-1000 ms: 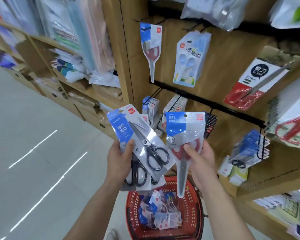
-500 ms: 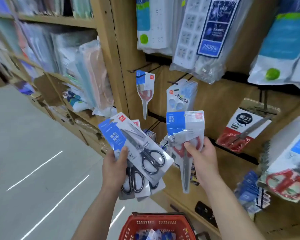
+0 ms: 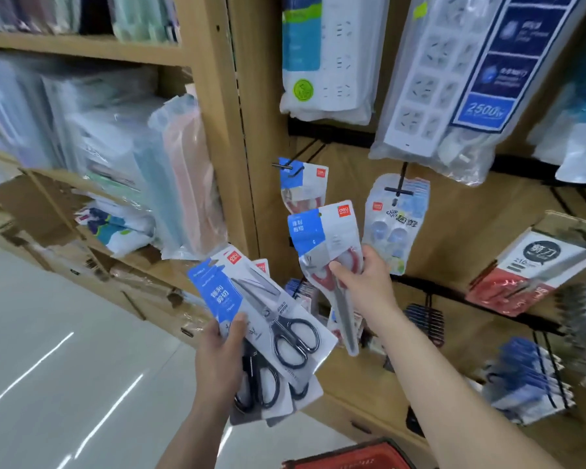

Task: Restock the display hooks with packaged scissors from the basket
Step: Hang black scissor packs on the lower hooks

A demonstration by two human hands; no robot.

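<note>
The fingers (image 3: 339, 269) of the right hand (image 3: 364, 282) are curling round a red scissors pack (image 3: 322, 238), pinching it at the red handles. The pack is standing up, with its blue top high and its pointy end hanging down. It is sitting just below a top hook (image 3: 286, 166) near the left edge of the wooden board (image 3: 454, 225). It is in front of the bottom of a hanging red pack (image 3: 305, 184) that is already on that hook.

The left hand (image 3: 217, 360) is gripping a bunch of black scissors packs (image 3: 285, 326), fanned out and tilted. They are lower down, off the board's hooks.

Just right of the hook, a little blue scissors pack (image 3: 398, 218) is hanging. White power strips (image 3: 332, 62) are hanging along the board's top edge. The red basket (image 3: 349, 461) is peeking in at the bottom.
</note>
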